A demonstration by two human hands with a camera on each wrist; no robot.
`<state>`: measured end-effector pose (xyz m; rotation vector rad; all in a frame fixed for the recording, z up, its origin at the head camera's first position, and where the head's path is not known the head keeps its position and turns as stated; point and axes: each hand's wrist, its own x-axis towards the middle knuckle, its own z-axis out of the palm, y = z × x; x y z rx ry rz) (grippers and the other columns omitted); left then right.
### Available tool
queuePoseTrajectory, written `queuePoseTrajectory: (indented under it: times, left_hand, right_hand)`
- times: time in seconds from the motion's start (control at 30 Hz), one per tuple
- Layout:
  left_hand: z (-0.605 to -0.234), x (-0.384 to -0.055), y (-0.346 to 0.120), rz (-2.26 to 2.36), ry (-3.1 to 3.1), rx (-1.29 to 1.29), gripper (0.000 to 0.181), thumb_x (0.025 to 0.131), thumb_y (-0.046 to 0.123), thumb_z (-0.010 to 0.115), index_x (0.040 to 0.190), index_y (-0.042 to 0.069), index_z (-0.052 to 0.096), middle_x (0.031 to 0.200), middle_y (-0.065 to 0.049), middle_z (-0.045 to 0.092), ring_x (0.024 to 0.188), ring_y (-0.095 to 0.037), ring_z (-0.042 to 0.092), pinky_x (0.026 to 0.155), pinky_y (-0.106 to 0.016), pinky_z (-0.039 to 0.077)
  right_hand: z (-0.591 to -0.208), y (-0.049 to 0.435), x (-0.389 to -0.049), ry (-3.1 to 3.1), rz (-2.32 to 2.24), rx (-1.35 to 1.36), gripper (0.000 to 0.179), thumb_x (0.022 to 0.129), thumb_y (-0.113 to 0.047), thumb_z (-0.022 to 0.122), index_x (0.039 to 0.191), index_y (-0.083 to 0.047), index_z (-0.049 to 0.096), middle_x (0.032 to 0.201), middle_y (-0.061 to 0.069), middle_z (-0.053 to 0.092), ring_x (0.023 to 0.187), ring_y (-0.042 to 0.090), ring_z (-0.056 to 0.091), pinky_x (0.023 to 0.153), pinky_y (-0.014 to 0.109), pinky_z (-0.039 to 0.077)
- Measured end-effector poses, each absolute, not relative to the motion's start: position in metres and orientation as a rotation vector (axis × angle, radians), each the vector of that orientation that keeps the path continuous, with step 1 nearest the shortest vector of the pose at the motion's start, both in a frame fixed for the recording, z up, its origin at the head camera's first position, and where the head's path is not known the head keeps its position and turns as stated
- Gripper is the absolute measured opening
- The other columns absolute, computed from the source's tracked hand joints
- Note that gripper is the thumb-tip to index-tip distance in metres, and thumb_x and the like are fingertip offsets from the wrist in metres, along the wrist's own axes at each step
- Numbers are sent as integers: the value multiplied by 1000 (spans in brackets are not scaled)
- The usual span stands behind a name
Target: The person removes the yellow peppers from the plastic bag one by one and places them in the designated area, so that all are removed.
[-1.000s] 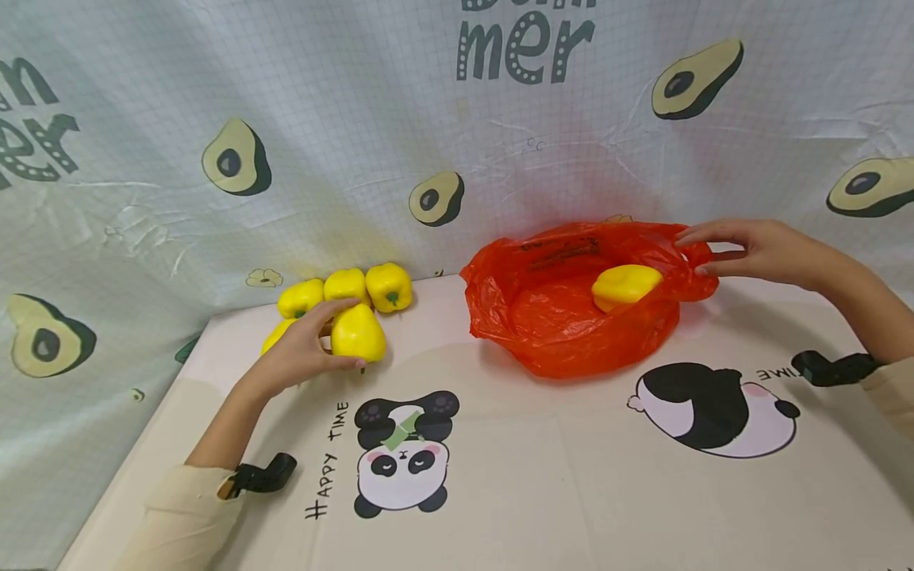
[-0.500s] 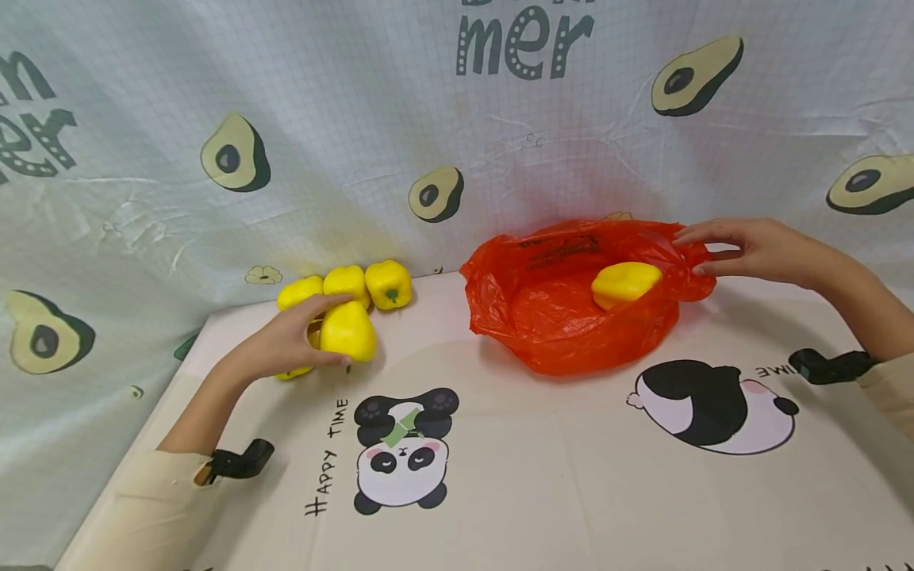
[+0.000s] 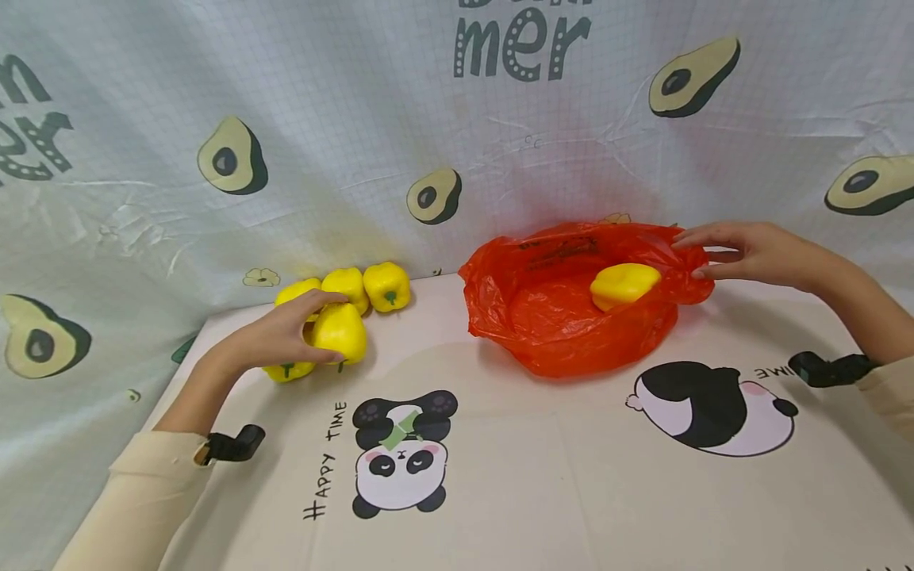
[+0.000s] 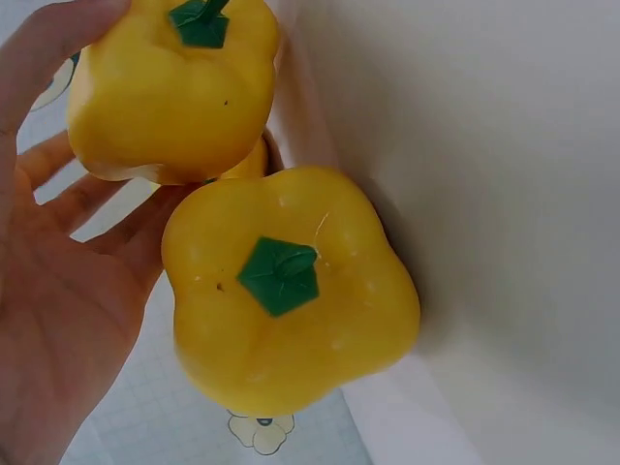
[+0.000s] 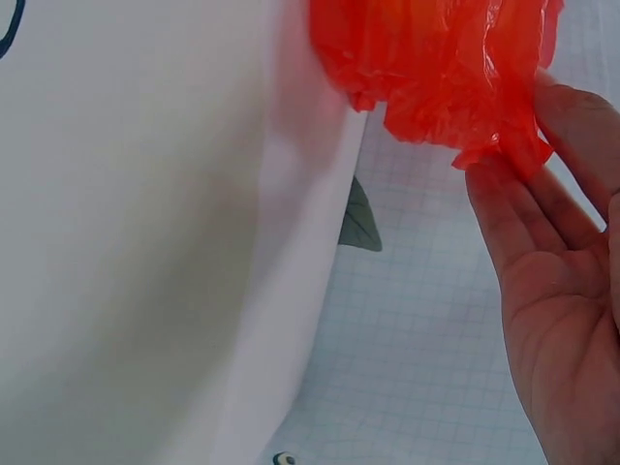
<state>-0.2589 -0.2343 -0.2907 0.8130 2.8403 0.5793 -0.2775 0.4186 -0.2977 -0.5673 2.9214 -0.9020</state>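
My left hand [image 3: 282, 335] grips a yellow bell pepper [image 3: 339, 333] between thumb and fingers, at the left of the table in the head view. Up close in the left wrist view, the gripped pepper [image 4: 174, 97] shows a green stem, and a second bell pepper [image 4: 291, 300] sits right beside it, close to the palm. My right hand [image 3: 764, 254] pinches the gathered edge of a red plastic bag [image 3: 571, 349]. The bag lies open, with one yellow bell pepper [image 3: 623, 285] inside against its right wall. In the right wrist view the fingertips touch the crumpled red plastic [image 5: 455, 87].
Several other yellow peppers stand about the left hand: a rear row ending in one pepper [image 3: 387, 286], and another pepper [image 3: 289, 371] partly under the hand. A hanging cloth [image 3: 321, 119] printed with avocados rises behind the table [image 3: 514, 492], whose cover bears panda prints.
My left hand has shifted left with the pepper in its grip, back among the other peppers. The right hand and the bag have stayed nearly still.
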Motion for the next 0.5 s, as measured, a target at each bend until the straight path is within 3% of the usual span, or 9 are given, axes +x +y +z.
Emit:
queuePoseTrajectory:
  times: [0.07,0.17,0.3,0.5]
  left_hand:
    - [-292,-260,-234,573,2827,804,86,80,28,87,150,6,43,148,-20,47,131,-39,45,111,-64,34]
    - [-294,-263,-233,543,2829,795,87,82,32,86,152,8,42,152,-20,45,136,-40,42,113,-66,31]
    - [-295,-266,-232,516,2866,749,82,81,40,85,147,7,48,144,-18,53,128,-38,49,109,-63,38]
    - [-295,-266,-235,553,2898,694,79,79,42,87,139,3,52,132,-17,60,117,-35,54,103,-58,44]
  right_hand:
    - [-298,419,-278,2924,-903,-567,46,89,-9,78,134,-9,66,134,14,63,101,-15,50,75,14,54]
    - [-299,419,-278,2925,-916,-584,46,88,-7,78,133,-8,66,128,-8,65,103,-16,50,77,12,53]
    - [-300,422,-277,2925,-928,-601,47,87,-7,79,132,-8,67,117,-33,56,105,-16,50,76,13,53]
    - [-302,423,-275,2946,-887,-609,47,87,-9,79,133,-9,67,125,-26,58,104,-18,47,74,16,55]
